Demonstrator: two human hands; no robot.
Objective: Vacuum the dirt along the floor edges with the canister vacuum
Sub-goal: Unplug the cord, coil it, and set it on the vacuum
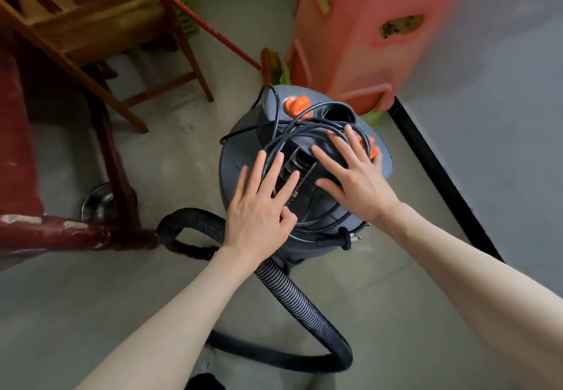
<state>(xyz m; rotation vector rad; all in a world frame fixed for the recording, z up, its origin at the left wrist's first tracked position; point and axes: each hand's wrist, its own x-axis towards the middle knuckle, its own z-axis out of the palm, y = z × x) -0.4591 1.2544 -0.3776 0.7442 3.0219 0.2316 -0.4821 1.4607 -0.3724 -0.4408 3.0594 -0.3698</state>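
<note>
A dark grey canister vacuum (240, 158) with an orange knob (297, 105) stands on the concrete floor beside the wall. A black power cord (307, 127) lies coiled on its lid, its plug (345, 235) hanging at the near side. My left hand (259, 207) lies flat on the lid's left side, fingers straight and spread over the cord. My right hand (350, 173) lies flat on the right side, fingers spread across the coil, its far edge beside an orange latch (372, 147). The black ribbed hose (289, 289) loops over the floor in front of the vacuum.
A wooden chair (100, 24) stands at the back left. A dark red furniture frame (61, 231) crosses the left side, with a metal bowl (97, 200) behind it. An orange plastic stool (374, 27) stands behind the vacuum. A black baseboard (441, 176) runs along the right wall.
</note>
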